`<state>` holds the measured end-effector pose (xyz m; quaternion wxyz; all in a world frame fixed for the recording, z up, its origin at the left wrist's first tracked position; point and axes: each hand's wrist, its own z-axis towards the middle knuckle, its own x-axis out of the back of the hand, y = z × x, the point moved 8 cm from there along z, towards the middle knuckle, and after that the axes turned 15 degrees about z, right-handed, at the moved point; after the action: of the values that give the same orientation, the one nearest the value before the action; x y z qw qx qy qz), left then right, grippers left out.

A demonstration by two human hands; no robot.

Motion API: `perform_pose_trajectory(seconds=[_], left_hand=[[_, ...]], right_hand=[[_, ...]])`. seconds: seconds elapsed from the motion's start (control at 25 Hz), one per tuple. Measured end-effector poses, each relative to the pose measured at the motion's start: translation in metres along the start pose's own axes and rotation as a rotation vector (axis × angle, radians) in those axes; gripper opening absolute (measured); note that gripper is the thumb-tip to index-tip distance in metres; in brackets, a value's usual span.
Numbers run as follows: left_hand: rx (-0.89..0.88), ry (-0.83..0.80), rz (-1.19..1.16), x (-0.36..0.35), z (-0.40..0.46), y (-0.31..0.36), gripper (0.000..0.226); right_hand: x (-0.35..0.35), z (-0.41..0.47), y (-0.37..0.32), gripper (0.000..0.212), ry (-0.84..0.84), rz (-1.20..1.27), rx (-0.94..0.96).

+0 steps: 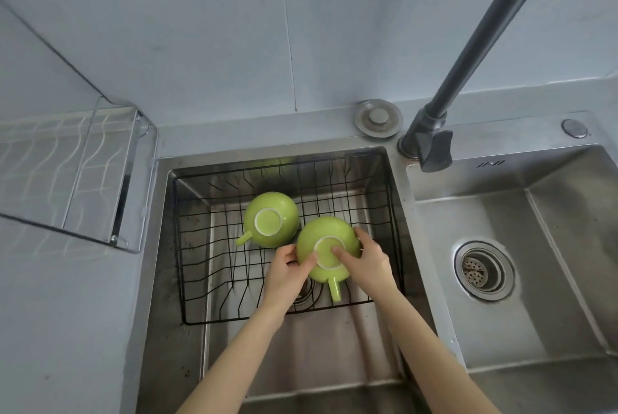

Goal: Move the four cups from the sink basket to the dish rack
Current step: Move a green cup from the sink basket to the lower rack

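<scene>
Near cup [329, 248] gripped by both hands, touching second cup [271, 219].

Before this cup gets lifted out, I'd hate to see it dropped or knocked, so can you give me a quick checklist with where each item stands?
1. Both hands on the cup: ok. Left hand and right hand clasp the nearer green cup from either side.
2. Cup upside down: ok, its base ring faces up.
3. Handle free: ok, it points toward the person, between the wrists.
4. Clear of the other cup: cannot tell; they sit very close.
5. Dish rack has room: ok, the visible part holds nothing.
6. Faucet out of the way: ok, it stands to the right.
</scene>
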<state>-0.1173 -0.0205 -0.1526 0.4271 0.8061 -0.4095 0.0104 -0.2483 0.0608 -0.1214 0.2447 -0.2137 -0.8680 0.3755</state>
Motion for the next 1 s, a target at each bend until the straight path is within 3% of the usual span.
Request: perform_pose_trajectory(seconds=[0.24,0.48,1.0], left_hand=[[-0.113,0.072,0.046,0.027,-0.054,0.012,0.028],[-0.248,0.103,0.063,0.068,-0.099,0.005,0.029],[-0.213,0.155,-0.012,0.203,-0.131,-0.063,0.045]], right_hand=[[0.001,-0.054,-0.015,0.067,0.003,0.009,0.074],[-0.017,-0.109,-0.032,0.053,-0.007,0.031,0.179],[-0.139,-0.172,-0.054,0.057,-0.132,0.060,0.193]])
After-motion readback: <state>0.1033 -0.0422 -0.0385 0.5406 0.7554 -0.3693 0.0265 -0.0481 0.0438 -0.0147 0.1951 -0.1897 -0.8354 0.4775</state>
